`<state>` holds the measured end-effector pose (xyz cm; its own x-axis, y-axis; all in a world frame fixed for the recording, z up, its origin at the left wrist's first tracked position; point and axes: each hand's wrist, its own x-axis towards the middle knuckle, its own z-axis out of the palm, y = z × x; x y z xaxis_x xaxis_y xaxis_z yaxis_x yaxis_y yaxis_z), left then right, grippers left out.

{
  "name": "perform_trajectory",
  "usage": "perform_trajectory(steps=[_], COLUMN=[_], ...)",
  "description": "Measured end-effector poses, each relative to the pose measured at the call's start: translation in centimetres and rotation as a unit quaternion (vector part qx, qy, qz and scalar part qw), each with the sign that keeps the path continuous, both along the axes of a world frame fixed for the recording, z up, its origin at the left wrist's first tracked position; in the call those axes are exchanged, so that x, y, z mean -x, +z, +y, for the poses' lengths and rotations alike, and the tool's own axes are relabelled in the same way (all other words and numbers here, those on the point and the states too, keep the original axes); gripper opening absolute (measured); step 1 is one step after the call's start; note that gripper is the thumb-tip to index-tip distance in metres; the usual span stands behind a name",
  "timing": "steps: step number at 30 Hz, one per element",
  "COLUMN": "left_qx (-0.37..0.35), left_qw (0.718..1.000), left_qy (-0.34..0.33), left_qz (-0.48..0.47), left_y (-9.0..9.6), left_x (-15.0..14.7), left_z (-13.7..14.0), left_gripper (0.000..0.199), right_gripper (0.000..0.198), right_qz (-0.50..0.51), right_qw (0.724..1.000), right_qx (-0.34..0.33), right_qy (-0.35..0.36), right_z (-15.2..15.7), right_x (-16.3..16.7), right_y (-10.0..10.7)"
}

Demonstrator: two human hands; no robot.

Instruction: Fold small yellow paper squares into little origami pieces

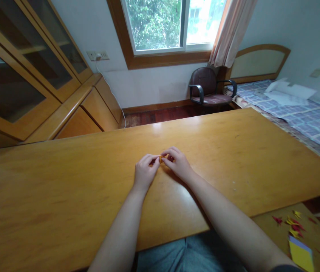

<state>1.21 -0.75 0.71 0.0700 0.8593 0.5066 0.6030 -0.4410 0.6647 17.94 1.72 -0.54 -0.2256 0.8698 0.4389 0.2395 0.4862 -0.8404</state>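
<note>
Yellow, observed as a small piece (160,159), pinched by fingers of left hand (145,170) and right hand (177,161). Could tear or crease askew if tugged unevenly.

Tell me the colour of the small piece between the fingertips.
The small piece is yellow-orange; head view.

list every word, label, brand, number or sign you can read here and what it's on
None: no text can be read anywhere in this view.
The small yellow piece being held and the yellow sheet at lower right show no visible lettering.
Any markings on the wall socket are too small and blurred to read.
</note>
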Motion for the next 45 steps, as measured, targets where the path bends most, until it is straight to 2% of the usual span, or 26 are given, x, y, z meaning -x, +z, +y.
perform_trajectory(steps=[23,45], left_qx=[0.019,0.046], left_qw=[1.000,0.999], left_qy=[-0.010,-0.009], left_qz=[-0.014,-0.020], left_y=[0.16,0.09], left_x=[-0.03,0.14], left_z=[-0.08,0.08], left_gripper=[0.013,0.015], right_gripper=[0.008,0.005], right_qz=[-0.021,-0.020], right_qw=[1.000,1.000], right_qx=[-0.012,0.010], right_qy=[-0.008,0.005], right_z=[-0.01,0.09], right_x=[-0.29,-0.39], right_y=[0.32,0.19])
